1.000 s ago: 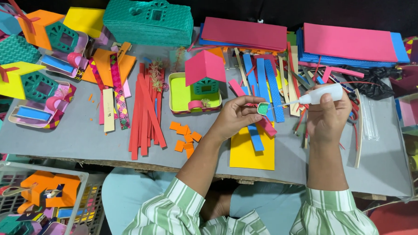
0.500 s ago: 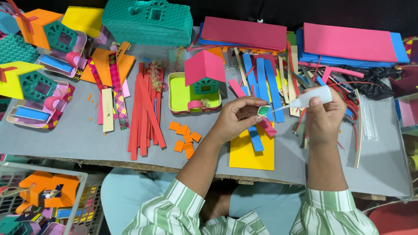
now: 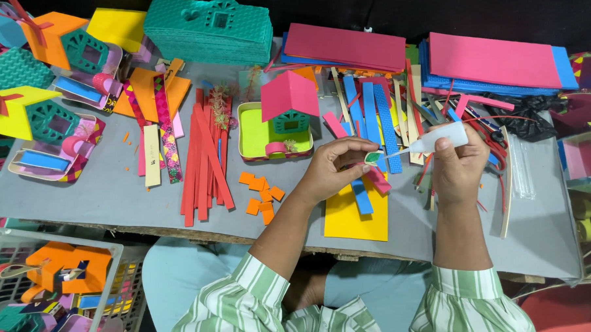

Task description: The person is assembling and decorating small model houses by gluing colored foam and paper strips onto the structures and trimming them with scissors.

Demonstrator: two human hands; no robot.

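My left hand pinches a small green foam piece above the grey table. My right hand grips a white glue bottle, and its thin nozzle touches the green piece. Under the hands lie a yellow foam sheet and a blue strip. Just behind my left hand stands a small model house with a pink roof on a lime green tray. Small orange squares lie to the left of my left wrist.
Red foam strips lie in a bundle left of centre. Pink and blue foam sheets are stacked at the back right, a teal stack at the back. Finished houses stand at far left. A wire basket holds more below the table edge.
The glue bottle has tilted slightly and its nozzle stays at the green piece. Both hands remain in nearly the same place.
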